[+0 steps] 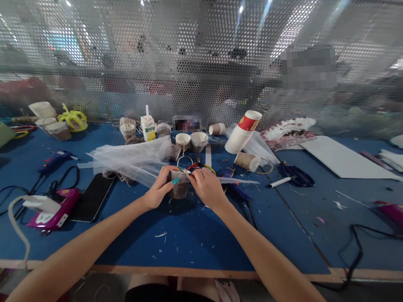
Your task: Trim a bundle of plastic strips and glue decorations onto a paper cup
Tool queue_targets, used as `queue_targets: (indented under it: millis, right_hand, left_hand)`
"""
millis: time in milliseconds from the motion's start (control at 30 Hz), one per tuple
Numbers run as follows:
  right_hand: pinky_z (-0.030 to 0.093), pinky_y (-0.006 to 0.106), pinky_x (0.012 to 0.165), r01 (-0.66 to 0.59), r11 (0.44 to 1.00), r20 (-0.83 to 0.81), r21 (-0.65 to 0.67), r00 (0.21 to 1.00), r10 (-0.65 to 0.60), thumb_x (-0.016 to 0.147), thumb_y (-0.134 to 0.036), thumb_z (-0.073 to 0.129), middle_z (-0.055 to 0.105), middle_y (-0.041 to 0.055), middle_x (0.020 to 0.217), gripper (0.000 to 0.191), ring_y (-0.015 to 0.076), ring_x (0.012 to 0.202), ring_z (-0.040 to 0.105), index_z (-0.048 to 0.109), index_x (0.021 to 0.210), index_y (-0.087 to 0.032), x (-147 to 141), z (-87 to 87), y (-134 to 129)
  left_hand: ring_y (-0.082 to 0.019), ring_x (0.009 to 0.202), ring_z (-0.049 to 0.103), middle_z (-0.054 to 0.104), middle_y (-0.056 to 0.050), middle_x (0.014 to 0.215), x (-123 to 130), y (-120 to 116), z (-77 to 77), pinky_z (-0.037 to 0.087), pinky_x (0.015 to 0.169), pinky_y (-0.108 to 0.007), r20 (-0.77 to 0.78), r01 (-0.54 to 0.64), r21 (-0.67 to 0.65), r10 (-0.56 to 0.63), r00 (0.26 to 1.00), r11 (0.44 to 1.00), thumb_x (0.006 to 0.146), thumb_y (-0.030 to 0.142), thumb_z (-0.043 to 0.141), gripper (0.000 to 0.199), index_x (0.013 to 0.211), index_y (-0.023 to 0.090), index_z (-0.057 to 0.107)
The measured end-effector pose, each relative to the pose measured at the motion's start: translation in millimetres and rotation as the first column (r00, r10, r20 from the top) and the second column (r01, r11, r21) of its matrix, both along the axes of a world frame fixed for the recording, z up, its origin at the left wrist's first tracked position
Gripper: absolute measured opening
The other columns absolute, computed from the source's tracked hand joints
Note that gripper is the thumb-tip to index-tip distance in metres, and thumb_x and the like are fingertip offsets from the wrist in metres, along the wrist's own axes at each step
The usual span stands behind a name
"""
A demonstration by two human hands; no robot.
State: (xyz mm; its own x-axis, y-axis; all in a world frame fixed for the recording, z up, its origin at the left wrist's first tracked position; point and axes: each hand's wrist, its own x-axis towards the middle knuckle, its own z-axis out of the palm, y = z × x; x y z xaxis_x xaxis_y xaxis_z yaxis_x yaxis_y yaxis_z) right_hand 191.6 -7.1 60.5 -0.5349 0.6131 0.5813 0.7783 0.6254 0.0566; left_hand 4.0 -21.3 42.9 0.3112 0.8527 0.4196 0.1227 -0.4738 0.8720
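Note:
A small brown cup stands upright near the middle of the blue table. My left hand grips its rim from the left, with the thumb, which has a teal nail, on the near side. My right hand is closed in a pinch at the right side of the rim, on a small whitish piece whose shape is unclear. A bundle of translucent white mesh strips lies behind my left hand. One thin strip sticks out to the right behind my right hand.
Behind are wrapped cups, a drink carton and stacked paper cups. A blue glue gun, phone and magenta power strip lie left; scissors, white marker and white boards lie right. A perforated screen stands behind.

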Motion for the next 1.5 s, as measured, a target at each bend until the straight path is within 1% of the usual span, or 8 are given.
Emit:
queue_targets:
  millis: [233,433,633,833,1000,1100,1300,1500]
  right_hand:
    - [0.036,0.029,0.063,0.003,0.998,0.017,0.059,1.000,-0.004,0.096,-0.029,0.028,0.057,0.0091,0.065,0.035,0.0202,0.068,0.051,0.051,0.072,-0.017,-1,-0.9,1]
    - [0.033,0.028,0.061,-0.008,0.992,0.048,0.125,0.999,0.002,0.096,-0.027,0.030,0.055,0.0066,0.062,0.034,0.0182,0.065,0.049,0.050,0.071,-0.016,-3,-0.8,0]
    - [0.033,0.027,0.061,-0.005,0.982,0.043,0.190,0.999,-0.003,0.096,-0.027,0.032,0.054,0.0055,0.061,0.034,0.0176,0.064,0.049,0.050,0.070,-0.016,-2,-3.0,3]
    - [0.035,0.028,0.065,0.004,0.988,0.022,0.153,1.000,-0.007,0.096,-0.032,0.032,0.055,0.0066,0.064,0.035,0.0183,0.067,0.049,0.052,0.072,-0.015,-2,-2.0,3]
    - [0.035,0.029,0.067,0.000,0.995,0.031,0.102,1.000,-0.003,0.096,-0.033,0.028,0.056,0.0079,0.067,0.038,0.0187,0.068,0.048,0.052,0.074,-0.015,-3,-1.8,2]
    - [0.034,0.028,0.067,-0.001,0.993,0.039,0.116,0.999,-0.003,0.096,-0.033,0.029,0.055,0.0076,0.066,0.038,0.0185,0.068,0.048,0.053,0.074,-0.014,-3,-1.6,1]
    - [0.034,0.028,0.067,-0.002,0.992,0.040,0.126,0.999,-0.003,0.096,-0.032,0.029,0.055,0.0074,0.065,0.037,0.0188,0.069,0.047,0.053,0.074,-0.014,-4,-1.2,0]
    - [0.033,0.028,0.065,0.014,0.989,0.049,0.145,0.999,-0.021,0.096,-0.032,0.031,0.055,0.0074,0.065,0.037,0.0191,0.068,0.047,0.053,0.073,-0.014,-5,-0.4,0]
  left_hand:
    - [-0.026,0.112,0.041,0.045,-0.011,0.117,-2,3,-5.5,0.030,0.101,-0.043,0.042,0.052,0.023,-0.053,0.998,0.998,0.085,0.034,0.038,0.031,0.111,0.018,0.045]
    - [-0.025,0.110,0.040,0.044,-0.009,0.109,1,2,-6.0,0.029,0.099,-0.040,0.090,0.017,0.046,-0.021,0.996,0.999,0.087,0.035,0.039,0.022,0.098,0.018,0.048]
    - [-0.024,0.109,0.040,0.044,-0.010,0.108,2,2,-6.5,0.028,0.099,-0.040,0.094,0.022,0.060,-0.028,0.995,0.998,0.088,0.032,0.038,0.022,0.102,0.017,0.047]
    - [-0.026,0.111,0.040,0.045,-0.010,0.110,1,3,-9.1,0.028,0.100,-0.042,0.074,0.018,0.070,-0.023,0.997,0.997,0.088,0.033,0.037,0.024,0.103,0.018,0.047]
    - [-0.026,0.111,0.040,0.044,-0.010,0.111,-1,5,-11.6,0.027,0.100,-0.043,0.076,0.050,0.083,-0.056,0.996,0.995,0.089,0.037,0.033,0.030,0.106,0.018,0.047]
    - [-0.026,0.111,0.040,0.044,-0.010,0.111,-1,5,-10.5,0.027,0.101,-0.043,0.089,0.064,0.087,-0.072,0.993,0.994,0.089,0.039,0.033,0.030,0.105,0.018,0.047]
    - [-0.027,0.112,0.039,0.042,-0.011,0.112,0,2,-6.9,0.028,0.099,-0.044,0.073,0.072,0.052,-0.076,0.994,0.996,0.084,0.037,0.046,0.029,0.106,0.018,0.045]
    - [-0.027,0.110,0.040,0.043,-0.011,0.114,0,1,-4.8,0.029,0.099,-0.043,0.071,0.060,0.038,-0.063,0.996,0.997,0.086,0.035,0.042,0.027,0.106,0.017,0.045]
